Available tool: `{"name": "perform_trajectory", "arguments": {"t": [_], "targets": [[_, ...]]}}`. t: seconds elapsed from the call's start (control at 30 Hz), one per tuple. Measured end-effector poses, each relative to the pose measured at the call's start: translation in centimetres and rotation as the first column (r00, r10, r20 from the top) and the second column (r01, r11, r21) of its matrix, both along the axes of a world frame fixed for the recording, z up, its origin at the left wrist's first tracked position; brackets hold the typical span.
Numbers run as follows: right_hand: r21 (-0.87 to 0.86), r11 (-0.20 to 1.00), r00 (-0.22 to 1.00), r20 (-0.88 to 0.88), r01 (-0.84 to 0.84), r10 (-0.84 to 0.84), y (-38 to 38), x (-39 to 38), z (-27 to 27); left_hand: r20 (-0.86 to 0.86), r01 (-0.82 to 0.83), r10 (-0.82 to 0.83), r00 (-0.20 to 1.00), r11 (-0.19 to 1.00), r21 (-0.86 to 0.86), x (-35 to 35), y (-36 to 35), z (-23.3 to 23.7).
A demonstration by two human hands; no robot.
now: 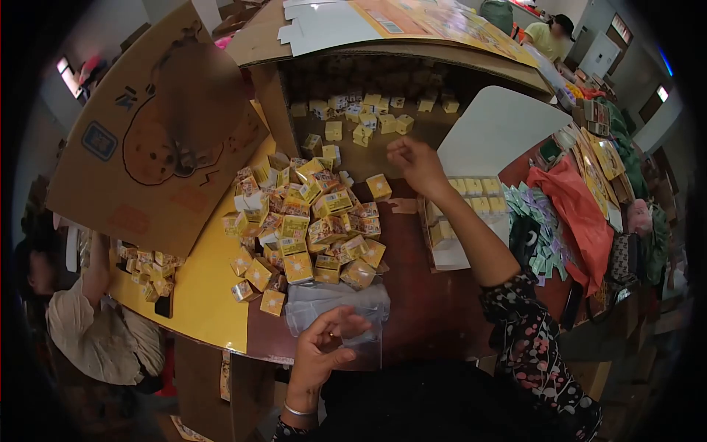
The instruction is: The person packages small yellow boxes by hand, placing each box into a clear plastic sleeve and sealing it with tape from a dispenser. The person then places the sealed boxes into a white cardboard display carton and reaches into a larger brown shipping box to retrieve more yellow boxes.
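My left hand (329, 344) hovers over folded clear plastic bags (313, 302) at the table's front edge. Its fingers are spread and a little blurred, with nothing in them. My right hand (414, 162) reaches forward with loosely bent fingers, and no box shows in its grasp. Beyond it, small yellow boxes (361, 135) lie scattered inside a large cardboard box (291, 110) turned on its side. A heap of small printed yellow boxes (298, 228) spreads in front of that opening. Below my right forearm, a white carton (451, 258) with a raised lid (501, 129) holds rows of small yellow boxes (475, 193).
A printed cardboard flap (155, 147) stands tall on the left. Flat printed sheets (412, 18) lie atop the large box. Green packets (541, 228) and a red plastic bag (574, 214) are at right. People sit at far left and back right.
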State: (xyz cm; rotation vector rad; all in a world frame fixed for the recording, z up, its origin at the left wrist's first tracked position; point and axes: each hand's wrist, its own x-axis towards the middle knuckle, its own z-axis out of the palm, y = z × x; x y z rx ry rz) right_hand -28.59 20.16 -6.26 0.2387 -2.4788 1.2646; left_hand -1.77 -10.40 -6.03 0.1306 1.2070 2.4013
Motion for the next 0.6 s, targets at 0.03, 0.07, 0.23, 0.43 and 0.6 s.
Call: {"name": "perform_trajectory", "arguments": {"t": [0.03, 0.07, 0.23, 0.43, 0.6], "targets": [[0.06, 0.998, 1.0, -0.003, 0.01, -0.01, 0.1, -2.9, -1.0, -0.014, -0.024, 0.023, 1.0, 0.999, -0.043, -0.1, 0.0, 0.2], [0.118, 0.993, 1.0, -0.006, 0.019, -0.019, -0.1, -5.3, -1.9, -0.029, -0.05, 0.048, 0.998, 0.995, -0.087, -0.2, 0.0, 0.2], [0.569, 0.818, 0.954, 0.191, 0.085, -0.233, -3.4, -11.8, -2.7, -0.019, -0.151, 0.15, 0.989, 0.978, -0.146, 0.2, -0.2, 0.5], [0.759, 0.57, 0.876, 0.463, -0.314, -0.135, -5.3, -4.7, 1.0, 0.003, -0.256, 0.259, 0.966, 0.956, -0.144, 0.9, -1.9, -0.4], [0.731, 0.642, 0.908, 0.398, -0.229, -0.13, -3.8, -1.4, -0.2, -0.036, -0.191, 0.188, 0.982, 0.967, -0.17, -0.3, -0.6, 0.9]]}}
